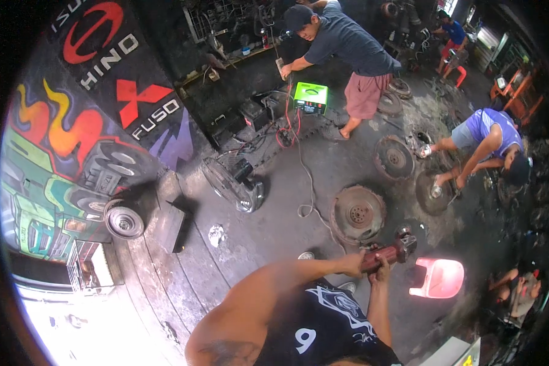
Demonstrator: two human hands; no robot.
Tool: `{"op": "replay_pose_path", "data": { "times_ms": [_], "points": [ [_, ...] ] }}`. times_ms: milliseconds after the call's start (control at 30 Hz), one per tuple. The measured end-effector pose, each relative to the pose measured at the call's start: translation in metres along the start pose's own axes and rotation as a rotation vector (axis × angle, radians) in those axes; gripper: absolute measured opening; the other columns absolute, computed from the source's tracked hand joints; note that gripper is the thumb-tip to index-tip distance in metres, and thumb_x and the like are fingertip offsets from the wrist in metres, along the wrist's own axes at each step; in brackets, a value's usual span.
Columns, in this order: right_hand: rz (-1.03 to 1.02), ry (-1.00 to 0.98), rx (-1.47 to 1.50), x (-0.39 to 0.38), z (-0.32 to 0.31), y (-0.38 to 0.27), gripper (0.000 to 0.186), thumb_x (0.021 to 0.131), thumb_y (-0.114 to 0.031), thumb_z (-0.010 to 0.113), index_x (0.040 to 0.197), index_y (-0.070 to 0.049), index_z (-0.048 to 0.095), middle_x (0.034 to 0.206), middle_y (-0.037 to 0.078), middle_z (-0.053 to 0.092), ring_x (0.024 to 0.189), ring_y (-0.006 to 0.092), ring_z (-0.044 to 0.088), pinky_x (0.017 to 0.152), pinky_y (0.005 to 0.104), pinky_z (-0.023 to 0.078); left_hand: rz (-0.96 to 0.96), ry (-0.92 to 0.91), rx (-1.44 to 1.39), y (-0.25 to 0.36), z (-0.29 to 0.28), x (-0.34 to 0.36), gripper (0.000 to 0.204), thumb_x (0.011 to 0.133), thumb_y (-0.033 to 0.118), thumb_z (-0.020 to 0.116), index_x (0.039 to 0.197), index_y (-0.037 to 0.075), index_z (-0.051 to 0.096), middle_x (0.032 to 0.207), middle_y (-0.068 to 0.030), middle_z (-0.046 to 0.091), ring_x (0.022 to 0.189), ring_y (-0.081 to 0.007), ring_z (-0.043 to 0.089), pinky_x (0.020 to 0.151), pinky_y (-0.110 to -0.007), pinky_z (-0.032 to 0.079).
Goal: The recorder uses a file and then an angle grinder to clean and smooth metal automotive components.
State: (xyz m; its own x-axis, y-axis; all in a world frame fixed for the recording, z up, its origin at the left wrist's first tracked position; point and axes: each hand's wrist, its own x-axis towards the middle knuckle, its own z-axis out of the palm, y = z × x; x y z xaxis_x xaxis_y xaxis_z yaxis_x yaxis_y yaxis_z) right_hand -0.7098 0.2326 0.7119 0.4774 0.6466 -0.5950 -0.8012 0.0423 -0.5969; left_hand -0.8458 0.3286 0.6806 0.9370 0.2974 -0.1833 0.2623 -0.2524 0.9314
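Both my hands are closed around a dark red angle grinder (389, 254), held out in front of my body above the floor. My left hand (351, 264) grips the rear end of its body. Farther forward, under the body, my right hand (381, 272) wraps around it, close to the grey metal head. A thin cord runs from the tool's rear across the floor. Just beyond the grinder lies a large rusty round metal plate (341, 215) with a ring of holes at its centre. A pink plastic stool (448, 277) stands to the right.
A floor fan (241, 189) stands ahead left, near a wheel rim (124, 223). A green charger (311, 94) with cables sits farther back beside a standing person (354, 46). Another person (485, 134) bends over round metal parts at right. The cord (312, 183) loops across the floor.
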Motion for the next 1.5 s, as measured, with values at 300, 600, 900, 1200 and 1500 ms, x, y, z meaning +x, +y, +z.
{"op": "replay_pose_path", "data": {
  "times_ms": [300, 600, 900, 1200, 1500],
  "points": [
    [0.102, -0.137, 0.0, 0.013, -0.006, 0.01, 0.055, 0.076, -0.009, 0.075, 0.126, -0.008, 0.053, 0.113, 0.009, 0.063, 0.11, 0.0308, 0.062, 0.101, 0.0454, 0.051, -0.063, 0.06, 0.099, -0.037, 0.022, 0.005, 0.092, 0.063, 0.024, 0.083, 0.138, -0.005, 0.038, 0.108, -0.0313, 0.067, 0.102, -0.0452, 0.067, 0.084, -0.05, 0.054],
    [0.136, -0.071, -0.055, 0.011, -0.009, 0.021, 0.051, 0.076, -0.006, 0.071, 0.124, -0.007, 0.053, 0.11, 0.01, 0.062, 0.107, 0.0298, 0.063, 0.095, 0.0458, 0.053, -0.347, 0.029, -0.016, 0.008, 0.006, -0.025, 0.083, 0.062, 0.024, 0.084, 0.129, -0.007, 0.046, 0.11, -0.033, 0.066, 0.106, -0.0468, 0.065, 0.087, -0.05, 0.054],
    [0.173, -0.063, -0.101, 0.015, 0.009, 0.019, 0.057, 0.071, -0.001, 0.073, 0.123, -0.008, 0.051, 0.104, 0.01, 0.06, 0.097, 0.0293, 0.062, 0.091, 0.0443, 0.055, -0.341, 0.139, -0.07, 0.007, 0.01, -0.029, 0.085, 0.06, 0.023, 0.083, 0.132, -0.005, 0.046, 0.115, -0.0294, 0.066, 0.111, -0.0432, 0.065, 0.093, -0.047, 0.053],
    [0.398, -0.203, -0.199, 0.062, -0.011, 0.062, 0.032, 0.071, -0.006, 0.072, 0.101, -0.004, 0.061, 0.091, 0.009, 0.064, 0.087, 0.0262, 0.065, 0.083, 0.0411, 0.056, -0.405, 0.307, -0.153, 0.002, 0.017, -0.058, 0.085, 0.062, 0.022, 0.083, 0.131, -0.007, 0.044, 0.114, -0.0293, 0.066, 0.112, -0.0405, 0.066, 0.094, -0.045, 0.053],
    [0.49, -0.382, -0.546, 0.055, 0.14, 0.139, 0.017, 0.074, -0.01, 0.073, 0.089, -0.006, 0.069, 0.087, 0.006, 0.067, 0.079, 0.0163, 0.064, 0.072, 0.0322, 0.051, -0.57, 0.763, -0.252, -0.065, -0.036, -0.126, 0.07, 0.065, 0.016, 0.08, 0.123, -0.005, 0.047, 0.097, -0.0188, 0.065, 0.085, -0.0278, 0.065, 0.074, -0.038, 0.053]
  ]
}}
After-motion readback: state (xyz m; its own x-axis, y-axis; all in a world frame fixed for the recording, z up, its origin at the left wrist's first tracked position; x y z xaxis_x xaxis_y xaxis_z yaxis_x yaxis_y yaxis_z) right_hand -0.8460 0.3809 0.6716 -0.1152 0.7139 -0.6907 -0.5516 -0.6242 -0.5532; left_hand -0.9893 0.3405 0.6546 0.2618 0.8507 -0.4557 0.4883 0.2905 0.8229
